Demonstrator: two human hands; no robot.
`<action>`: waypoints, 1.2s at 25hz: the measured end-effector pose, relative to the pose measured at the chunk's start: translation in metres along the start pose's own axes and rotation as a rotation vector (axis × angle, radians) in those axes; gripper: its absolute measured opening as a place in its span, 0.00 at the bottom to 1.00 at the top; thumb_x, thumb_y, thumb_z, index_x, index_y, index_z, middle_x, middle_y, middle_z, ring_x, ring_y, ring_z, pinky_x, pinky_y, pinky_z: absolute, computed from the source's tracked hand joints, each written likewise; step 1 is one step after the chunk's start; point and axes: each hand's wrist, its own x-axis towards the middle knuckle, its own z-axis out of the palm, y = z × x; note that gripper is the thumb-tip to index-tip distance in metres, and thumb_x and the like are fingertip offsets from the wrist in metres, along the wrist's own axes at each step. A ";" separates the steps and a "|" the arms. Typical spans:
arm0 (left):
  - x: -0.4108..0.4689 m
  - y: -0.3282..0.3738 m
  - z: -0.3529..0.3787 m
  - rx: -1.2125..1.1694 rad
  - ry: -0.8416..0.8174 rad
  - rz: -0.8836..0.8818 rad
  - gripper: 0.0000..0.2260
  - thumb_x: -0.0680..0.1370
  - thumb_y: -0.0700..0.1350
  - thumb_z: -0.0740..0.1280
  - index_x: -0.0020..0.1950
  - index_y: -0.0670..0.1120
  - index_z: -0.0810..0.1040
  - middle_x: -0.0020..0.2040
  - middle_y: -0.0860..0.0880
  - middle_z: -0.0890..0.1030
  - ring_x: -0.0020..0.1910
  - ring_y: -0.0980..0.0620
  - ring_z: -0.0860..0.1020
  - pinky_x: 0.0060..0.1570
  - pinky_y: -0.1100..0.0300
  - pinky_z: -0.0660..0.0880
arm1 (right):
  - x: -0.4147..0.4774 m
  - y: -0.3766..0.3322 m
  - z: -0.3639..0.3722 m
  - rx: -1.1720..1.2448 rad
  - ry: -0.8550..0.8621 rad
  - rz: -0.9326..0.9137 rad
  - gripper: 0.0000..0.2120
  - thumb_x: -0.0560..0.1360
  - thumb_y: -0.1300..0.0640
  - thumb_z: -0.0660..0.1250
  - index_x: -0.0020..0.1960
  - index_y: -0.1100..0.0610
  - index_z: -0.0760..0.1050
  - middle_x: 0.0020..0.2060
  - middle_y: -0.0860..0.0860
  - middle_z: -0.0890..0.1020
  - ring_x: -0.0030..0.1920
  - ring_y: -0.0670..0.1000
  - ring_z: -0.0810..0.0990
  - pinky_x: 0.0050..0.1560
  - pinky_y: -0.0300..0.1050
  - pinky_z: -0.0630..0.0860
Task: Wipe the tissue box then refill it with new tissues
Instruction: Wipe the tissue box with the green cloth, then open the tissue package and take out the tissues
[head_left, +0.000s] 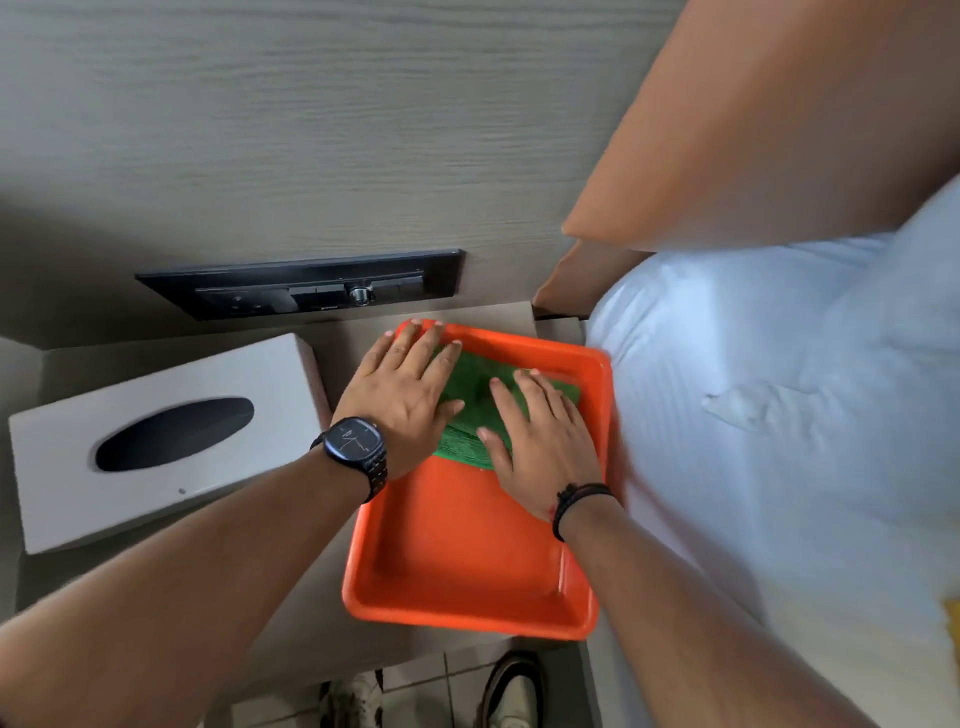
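A white tissue box with a dark oval slot lies on the bedside shelf at the left; no tissue shows in the slot. To its right stands an orange tray holding a folded green cloth in its far half. My left hand, with a dark watch on the wrist, lies flat on the cloth's left part, fingers spread. My right hand, with black bracelets on the wrist, presses flat on the cloth's right part. Neither hand grips the cloth.
A black switch panel sits in the wood-grain wall behind the shelf. A white pillow and an orange headboard cushion crowd the right side, touching the tray. Tiled floor and shoes show below the shelf edge.
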 end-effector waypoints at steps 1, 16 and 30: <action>0.001 0.009 -0.014 -0.063 0.001 -0.032 0.27 0.75 0.59 0.53 0.68 0.46 0.70 0.66 0.43 0.74 0.64 0.40 0.72 0.63 0.46 0.67 | -0.006 -0.001 -0.017 0.055 0.067 0.039 0.22 0.76 0.45 0.56 0.65 0.55 0.71 0.61 0.57 0.76 0.62 0.60 0.74 0.59 0.56 0.74; 0.008 0.357 -0.155 -0.155 -0.174 0.811 0.37 0.64 0.58 0.74 0.70 0.52 0.66 0.68 0.45 0.71 0.65 0.41 0.70 0.62 0.47 0.70 | -0.343 0.151 -0.198 0.091 0.384 0.891 0.35 0.67 0.35 0.65 0.66 0.55 0.67 0.59 0.58 0.76 0.59 0.60 0.74 0.58 0.59 0.73; -0.001 0.453 -0.163 0.356 -0.389 0.977 0.62 0.55 0.64 0.76 0.75 0.53 0.37 0.75 0.44 0.55 0.76 0.42 0.48 0.71 0.41 0.40 | -0.389 0.190 -0.216 0.182 -0.073 0.605 0.51 0.57 0.26 0.64 0.71 0.42 0.43 0.68 0.54 0.64 0.63 0.57 0.68 0.63 0.57 0.67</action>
